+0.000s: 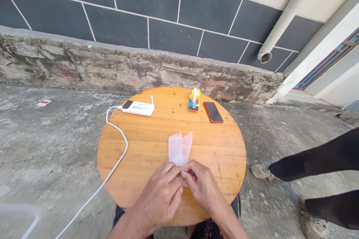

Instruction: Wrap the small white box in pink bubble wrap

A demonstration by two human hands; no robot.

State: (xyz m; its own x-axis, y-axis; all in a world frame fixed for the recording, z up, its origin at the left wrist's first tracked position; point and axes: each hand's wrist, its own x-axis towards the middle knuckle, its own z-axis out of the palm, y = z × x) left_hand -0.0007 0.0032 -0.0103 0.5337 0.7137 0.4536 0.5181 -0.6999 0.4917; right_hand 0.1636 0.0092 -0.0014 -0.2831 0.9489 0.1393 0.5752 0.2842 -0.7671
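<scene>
A crumpled, translucent whitish-pink wrapping sheet [179, 147] with a fine texture lies towards the middle of the round wooden table [146, 138], its far end spread in two points. My left hand [164, 190] bends over the sheet's near end, thumb and fingers drawn together. Facing it, my right hand [200, 185] pinches the same end between thumb and forefinger. The fingertips of both hands meet there, and they hide whatever lies under them.
At the table's far side stand a yellow-and-blue tape dispenser [194, 100] and a red-edged phone [213, 112]. A white power strip [138, 108] lies far left; its white cable [125, 142] runs off the table. Another person's legs [316, 157] are at the right.
</scene>
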